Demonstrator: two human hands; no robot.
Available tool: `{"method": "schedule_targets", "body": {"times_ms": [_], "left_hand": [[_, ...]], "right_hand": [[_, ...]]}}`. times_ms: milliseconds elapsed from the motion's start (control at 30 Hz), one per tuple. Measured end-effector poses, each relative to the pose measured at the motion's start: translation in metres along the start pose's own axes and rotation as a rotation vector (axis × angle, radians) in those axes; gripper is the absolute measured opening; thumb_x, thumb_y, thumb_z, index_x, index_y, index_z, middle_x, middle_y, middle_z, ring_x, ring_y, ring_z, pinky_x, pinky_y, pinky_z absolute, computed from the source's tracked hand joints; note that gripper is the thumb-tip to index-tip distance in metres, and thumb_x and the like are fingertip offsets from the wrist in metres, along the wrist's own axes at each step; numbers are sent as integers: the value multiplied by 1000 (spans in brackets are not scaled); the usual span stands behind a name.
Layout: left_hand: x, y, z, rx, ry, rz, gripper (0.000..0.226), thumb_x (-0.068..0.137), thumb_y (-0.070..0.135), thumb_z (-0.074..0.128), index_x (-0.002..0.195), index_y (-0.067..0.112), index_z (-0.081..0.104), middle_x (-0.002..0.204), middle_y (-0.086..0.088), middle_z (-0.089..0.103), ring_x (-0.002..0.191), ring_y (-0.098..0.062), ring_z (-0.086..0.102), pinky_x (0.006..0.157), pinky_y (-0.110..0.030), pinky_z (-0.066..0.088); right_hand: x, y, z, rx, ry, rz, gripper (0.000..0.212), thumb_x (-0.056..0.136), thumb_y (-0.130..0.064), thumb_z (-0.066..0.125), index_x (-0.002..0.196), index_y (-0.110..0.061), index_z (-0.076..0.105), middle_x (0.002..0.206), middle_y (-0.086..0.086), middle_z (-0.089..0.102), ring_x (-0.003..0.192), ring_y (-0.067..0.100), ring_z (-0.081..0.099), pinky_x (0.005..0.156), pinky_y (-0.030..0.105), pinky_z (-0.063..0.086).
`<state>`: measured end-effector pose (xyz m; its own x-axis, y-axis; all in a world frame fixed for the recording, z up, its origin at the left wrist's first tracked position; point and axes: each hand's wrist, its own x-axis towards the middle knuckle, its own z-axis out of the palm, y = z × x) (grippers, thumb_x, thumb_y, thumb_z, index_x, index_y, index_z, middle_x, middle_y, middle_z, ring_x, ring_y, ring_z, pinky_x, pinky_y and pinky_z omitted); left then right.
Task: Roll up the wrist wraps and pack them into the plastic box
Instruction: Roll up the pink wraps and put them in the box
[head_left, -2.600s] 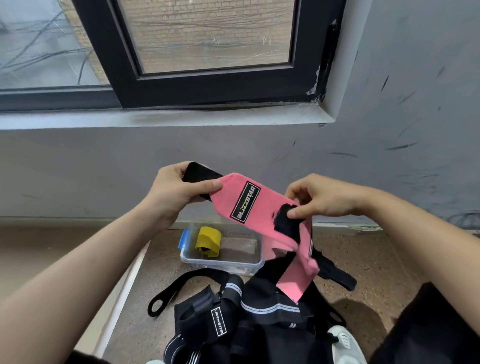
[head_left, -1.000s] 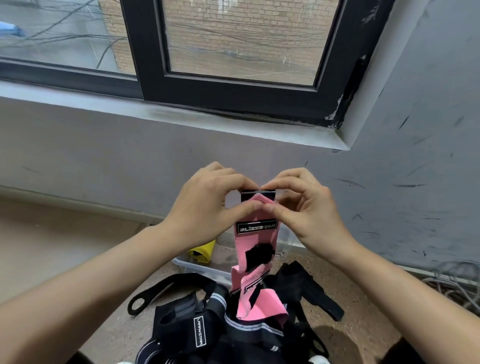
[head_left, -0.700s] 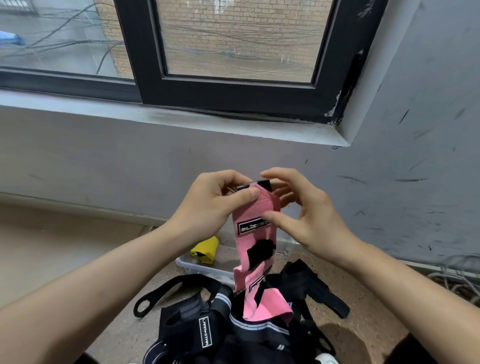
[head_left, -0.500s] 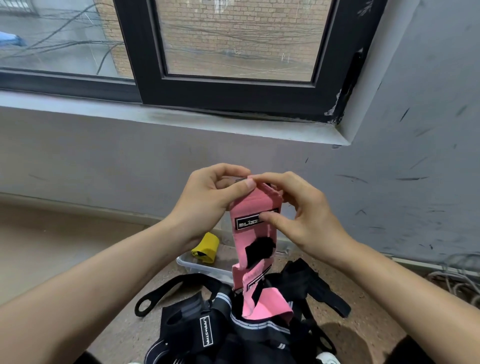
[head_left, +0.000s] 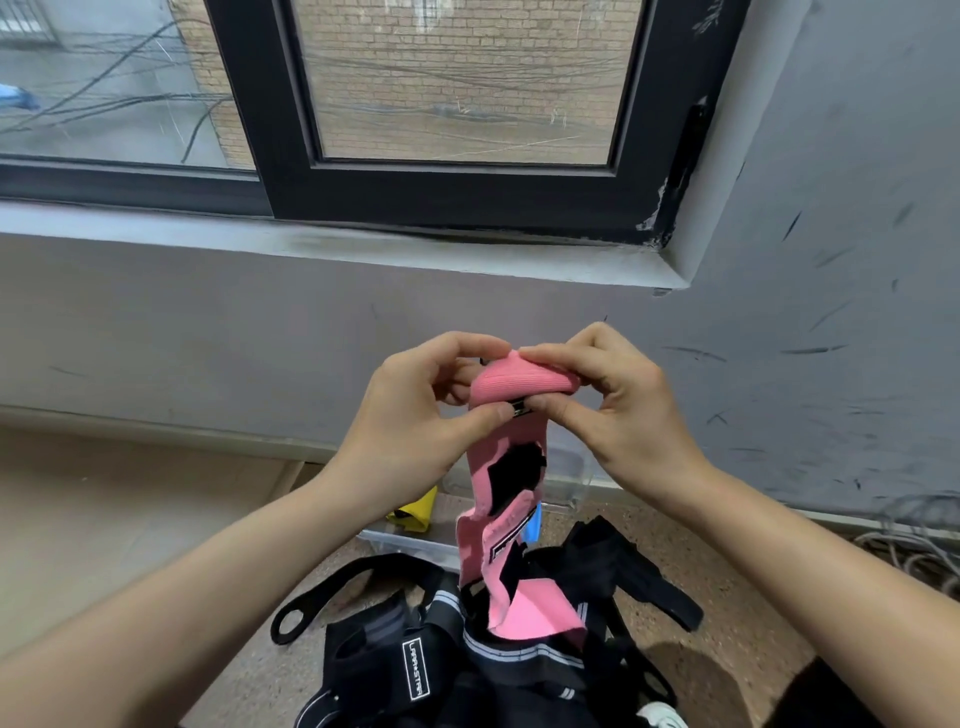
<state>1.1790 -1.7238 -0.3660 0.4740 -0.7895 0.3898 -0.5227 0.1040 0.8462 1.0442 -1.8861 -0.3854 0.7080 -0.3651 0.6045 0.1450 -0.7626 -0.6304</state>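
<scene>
A pink wrist wrap (head_left: 506, 483) with black patches hangs in front of me, its top end curled into a small roll. My left hand (head_left: 415, 421) pinches that roll from the left and my right hand (head_left: 618, 410) pinches it from the right. Its loose tail droops onto a heap of black wrist wraps (head_left: 457, 665) on the floor. Behind the heap stands the clear plastic box (head_left: 410, 543), mostly hidden by my hands, with a rolled yellow wrap (head_left: 415, 512) inside.
A grey wall with a black-framed window (head_left: 457, 197) and its sill rises just behind the box. Grey cables (head_left: 914, 540) lie by the wall at right. A white shoe tip (head_left: 662, 717) shows at the bottom edge. The floor is speckled brown.
The wrap, earlier held stretched between my hands, now hangs down. Its black-tipped top end has been turned over into a small roll, covering most of the label.
</scene>
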Motion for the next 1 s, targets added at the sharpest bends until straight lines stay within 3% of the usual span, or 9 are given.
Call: {"method": "schedule_targets", "body": {"times_ms": [133,267,433,500,600,700,767,867,1000], "left_hand": [[0,-6,-1,325,107,235,28,81,32,82,106,22,78,91,11,73,84,-12,66,78,-34,55],[5,-7,-3,357,78,254,28,81,38,81,105,24,77,96,4,62,95,-15,62,79,-37,53],[5,1,-1,109,-65,33,20,82,22,86,101,19,77,87,3,77,82,-18,74,74,-45,60],[6,1,0,77,-19,-42,19,75,28,86,92,22,78,81,3,77,77,-19,73,71,-45,61],[9,1,1,101,87,-116,18,67,36,80,82,25,78,73,8,75,71,-12,70,67,-34,57],[11,-1,1,89,191,-194,12,70,32,84,79,26,77,71,10,75,70,-10,72,69,-35,59],[10,-1,3,60,248,-232,9,75,25,86,78,25,77,71,8,75,71,-12,73,72,-40,62],[8,-2,7,-8,281,-255,9,75,24,85,81,24,78,73,6,77,73,-13,75,77,-44,63],[2,4,12,-112,234,-232,17,76,32,87,88,23,79,80,5,78,80,-13,76,82,-41,63]], "right_hand": [[1,0,-3,107,-21,77,21,88,-11,77,108,-18,76,106,-2,62,101,15,63,84,24,53],[1,-8,-3,347,-90,226,15,89,-6,73,103,-8,76,95,7,76,89,15,71,83,29,57],[3,-15,-3,474,-112,337,12,83,-16,75,95,-13,74,86,2,74,81,14,68,79,32,58],[4,-15,-2,399,-37,350,17,81,-19,81,96,-17,72,88,1,74,82,15,67,79,36,57],[-2,-15,2,112,150,329,25,79,-24,87,97,-26,70,87,-8,69,80,8,62,71,22,50],[-18,-23,12,73,205,369,27,77,-24,88,96,-29,69,86,-9,67,76,11,62,67,23,50],[-28,-28,23,123,148,395,34,77,-22,87,106,-32,70,97,-12,70,82,7,66,72,28,55],[-35,-33,35,186,96,409,50,78,-30,84,123,-41,66,116,-16,69,104,6,68,93,41,57],[-32,-36,33,314,95,425,57,82,-29,85,131,-45,61,119,-17,69,107,7,69,99,43,55]]}}
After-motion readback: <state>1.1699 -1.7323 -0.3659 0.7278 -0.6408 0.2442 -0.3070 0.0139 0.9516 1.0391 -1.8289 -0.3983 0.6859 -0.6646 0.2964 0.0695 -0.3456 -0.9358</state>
